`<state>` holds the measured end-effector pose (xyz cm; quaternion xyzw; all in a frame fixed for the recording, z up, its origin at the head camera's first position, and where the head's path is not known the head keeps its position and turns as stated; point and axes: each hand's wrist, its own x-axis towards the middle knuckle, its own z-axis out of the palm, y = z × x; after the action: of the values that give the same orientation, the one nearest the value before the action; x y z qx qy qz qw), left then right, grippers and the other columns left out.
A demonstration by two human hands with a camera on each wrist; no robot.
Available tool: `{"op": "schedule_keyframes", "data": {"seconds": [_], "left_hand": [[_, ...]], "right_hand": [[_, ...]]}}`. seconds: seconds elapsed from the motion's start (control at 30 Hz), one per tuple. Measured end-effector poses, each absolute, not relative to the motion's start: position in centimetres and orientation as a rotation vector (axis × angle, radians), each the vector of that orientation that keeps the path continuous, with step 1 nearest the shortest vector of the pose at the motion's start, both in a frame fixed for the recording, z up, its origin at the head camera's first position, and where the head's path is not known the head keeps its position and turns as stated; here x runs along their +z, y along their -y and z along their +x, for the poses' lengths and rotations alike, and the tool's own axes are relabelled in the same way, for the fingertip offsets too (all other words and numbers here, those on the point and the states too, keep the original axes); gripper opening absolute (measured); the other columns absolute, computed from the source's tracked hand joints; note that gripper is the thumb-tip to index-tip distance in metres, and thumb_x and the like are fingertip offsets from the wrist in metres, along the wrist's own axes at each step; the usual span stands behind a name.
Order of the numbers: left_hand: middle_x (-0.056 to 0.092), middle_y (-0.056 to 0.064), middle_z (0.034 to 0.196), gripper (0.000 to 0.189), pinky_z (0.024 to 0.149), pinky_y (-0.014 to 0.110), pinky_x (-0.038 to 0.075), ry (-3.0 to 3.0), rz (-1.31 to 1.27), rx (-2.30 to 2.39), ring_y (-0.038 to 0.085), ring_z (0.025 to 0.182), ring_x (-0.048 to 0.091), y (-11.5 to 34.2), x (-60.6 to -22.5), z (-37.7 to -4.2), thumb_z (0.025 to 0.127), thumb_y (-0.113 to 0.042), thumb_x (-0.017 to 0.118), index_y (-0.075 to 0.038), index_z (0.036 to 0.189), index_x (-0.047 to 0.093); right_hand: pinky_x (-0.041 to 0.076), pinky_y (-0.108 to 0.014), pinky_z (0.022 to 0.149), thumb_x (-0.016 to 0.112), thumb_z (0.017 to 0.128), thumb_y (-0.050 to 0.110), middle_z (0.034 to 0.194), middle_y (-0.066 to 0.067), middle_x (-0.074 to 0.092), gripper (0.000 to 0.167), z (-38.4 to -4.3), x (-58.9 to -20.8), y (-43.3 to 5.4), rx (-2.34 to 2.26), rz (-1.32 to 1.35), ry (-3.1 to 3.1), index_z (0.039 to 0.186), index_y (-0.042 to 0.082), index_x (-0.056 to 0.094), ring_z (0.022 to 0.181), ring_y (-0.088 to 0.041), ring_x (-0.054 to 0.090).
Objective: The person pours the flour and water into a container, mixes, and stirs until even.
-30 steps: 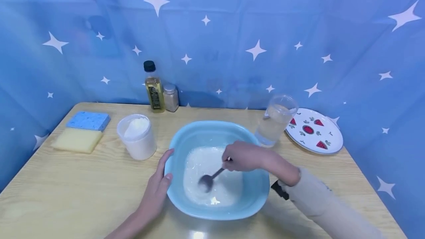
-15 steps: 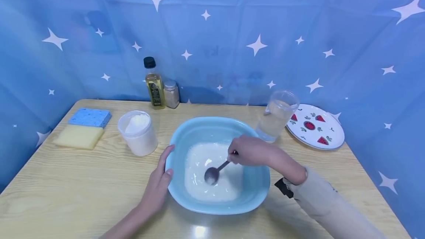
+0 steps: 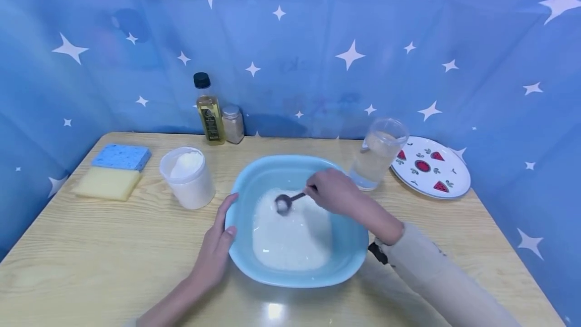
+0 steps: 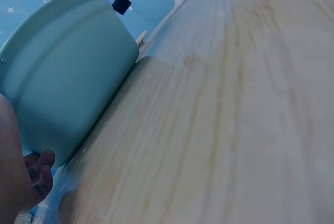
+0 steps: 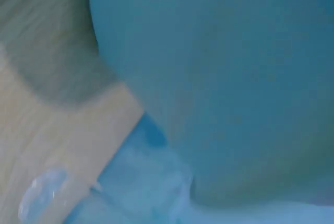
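A light blue plastic basin point(image 3: 354, 246) stands on the table with milky white liquid point(image 3: 290, 243) in its bottom. My left hand point(image 3: 212, 254) grips the basin's left side, thumb and index finger at the rim; in the left wrist view several fingers point(image 4: 44, 169) curl against the outer wall point(image 4: 73, 78). Over the basin, my right hand point(image 3: 333, 193) holds the handle of a dark spoon point(image 3: 283, 205), whose round bowl is in the liquid near the far side. The right wrist view is mostly filled by the basin's blurred wall point(image 5: 209, 78), and the spoon is hidden there.
Left of the basin stands a tub of white powder point(image 3: 192, 185), beyond it blue point(image 3: 121, 157) and yellow point(image 3: 108, 183) sponges. An oil bottle point(image 3: 211, 117) and a small jar point(image 3: 233, 127) stand behind. A glass jug point(image 3: 375, 160) and watermelon-patterned plate point(image 3: 431, 175) are at back right.
The spoon's bowl has moved through the liquid from the near left toward the basin's far side, the right hand moving with it. My left hand keeps its hold. The head view has tilted slightly down.
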<state>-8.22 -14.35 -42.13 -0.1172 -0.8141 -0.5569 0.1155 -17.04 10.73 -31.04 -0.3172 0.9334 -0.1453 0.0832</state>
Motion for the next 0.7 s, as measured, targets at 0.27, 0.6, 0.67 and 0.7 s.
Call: {"op": "schedule_keyframes", "data": {"seconds": [0.27,0.6,0.67,0.7], "left_hand": [[0.045,0.01,0.137,0.054,0.079,0.042,0.049,2.393,-0.371,-1.643,0.023,0.104,0.055,14.2,-42.2,-8.5,0.094,-0.018,0.034,-0.031,0.145,0.027],[0.045,0.009,0.136,0.054,0.078,0.039,0.05,2.371,-0.402,-1.642,0.023,0.103,0.055,14.1,-42.0,-8.8,0.094,-0.017,0.034,-0.029,0.145,0.027],[0.045,0.009,0.136,0.053,0.078,0.04,0.05,2.366,-0.407,-1.636,0.023,0.103,0.055,14.1,-42.0,-8.8,0.094,-0.019,0.034,-0.028,0.145,0.027],[0.044,0.009,0.138,0.053,0.079,0.042,0.049,2.367,-0.405,-1.635,0.024,0.105,0.054,14.1,-42.0,-8.8,0.094,-0.019,0.034,-0.029,0.146,0.027]], "right_hand": [[0.032,-0.019,0.046,0.058,0.089,0.012,0.053,0.008,0.047,0.027,-16.7,-29.2,-11.7,-0.421,-0.956,-2.483,0.063,0.012,0.064,0.045,-0.005,0.035],[0.034,-0.022,0.05,0.056,0.092,0.014,0.05,0.006,0.041,0.033,-18.1,-30.2,-9.9,-0.393,-1.016,-2.793,0.059,0.013,0.058,0.047,-0.008,0.035],[0.033,-0.019,0.049,0.057,0.091,0.013,0.049,0.008,0.039,0.035,-17.7,-30.2,-10.0,-0.445,-1.101,-2.679,0.056,0.013,0.054,0.045,-0.005,0.033],[0.032,-0.019,0.047,0.057,0.09,0.012,0.048,0.009,0.039,0.037,-17.5,-30.0,-10.3,-0.456,-1.107,-2.613,0.054,0.013,0.052,0.044,-0.003,0.032]]}}
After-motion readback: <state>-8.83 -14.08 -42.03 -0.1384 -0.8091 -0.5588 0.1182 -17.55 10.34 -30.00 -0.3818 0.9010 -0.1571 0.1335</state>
